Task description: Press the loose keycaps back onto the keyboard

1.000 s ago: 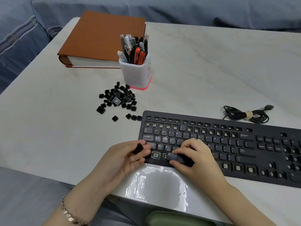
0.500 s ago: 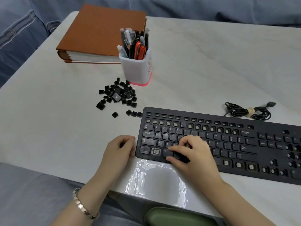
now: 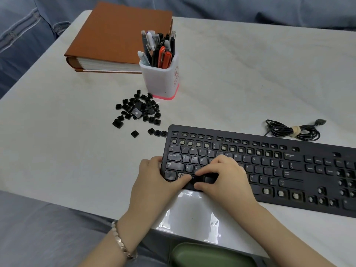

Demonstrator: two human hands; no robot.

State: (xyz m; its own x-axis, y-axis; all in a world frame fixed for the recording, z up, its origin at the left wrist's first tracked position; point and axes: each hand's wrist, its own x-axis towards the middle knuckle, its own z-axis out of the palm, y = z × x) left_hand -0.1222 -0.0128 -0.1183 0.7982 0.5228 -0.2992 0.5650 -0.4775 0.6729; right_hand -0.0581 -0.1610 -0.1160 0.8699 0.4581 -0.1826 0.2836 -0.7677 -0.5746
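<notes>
The black keyboard [image 3: 269,166] lies at the table's front right; many sockets in its top rows and bottom right are bare. My right hand [image 3: 225,176] is over the bottom row at the left, thumb and forefinger pinching a wide black keycap [image 3: 201,179] down onto the board. My left hand [image 3: 154,182] rests against the keyboard's left end with its thumb on the bottom row beside that keycap. Its fingers are curled shut, and the small keycap it held earlier is hidden. A heap of loose black keycaps [image 3: 138,110] lies left of and behind the keyboard.
A white pen cup [image 3: 160,79] stands just behind the heap. A brown binder [image 3: 115,35] lies at the back left. The coiled cable [image 3: 292,130] sits behind the keyboard's right half. The table's front edge [image 3: 188,214] is shiny, right under my wrists.
My left hand, which held a small keycap up in its fingertips, has dropped to the keyboard's left end and put its thumb on the bottom row. My right hand has stayed on the wide keycap.
</notes>
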